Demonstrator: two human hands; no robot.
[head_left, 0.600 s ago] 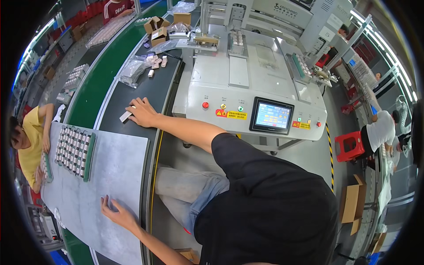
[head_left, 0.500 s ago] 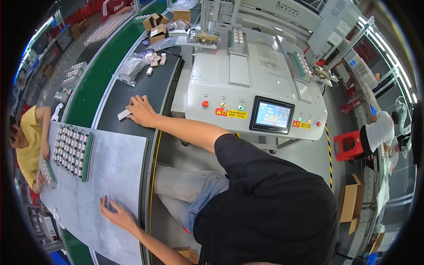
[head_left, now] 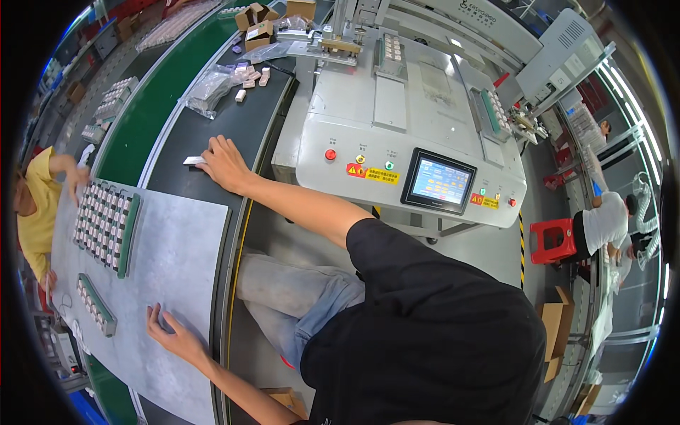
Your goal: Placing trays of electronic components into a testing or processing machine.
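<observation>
My right hand (head_left: 225, 166) is closed on one end of a small flat white block (head_left: 193, 161), over the dark work strip beside the grey board (head_left: 166, 269). My left hand (head_left: 177, 336) hovers over or rests on the board's near part, fingers apart and nothing in them. On the board's far side stands a green rack (head_left: 106, 228) filled with rows of small black-and-white pieces. Closer to my left hand lies a short green holder (head_left: 97, 306) with one line of similar pieces.
A co-worker in yellow (head_left: 44, 212) reaches toward the rack from the left. Clear plastic bags (head_left: 210, 91), pale small blocks (head_left: 248, 74) and open cartons (head_left: 258, 34) lie farther up the strip. A machine with a touch screen (head_left: 440, 183) stands to the right.
My right hand has turned the white block more level. The short holder has come nearer my left hand, out of the co-worker's hands. A co-worker's hand has lifted toward the rack.
</observation>
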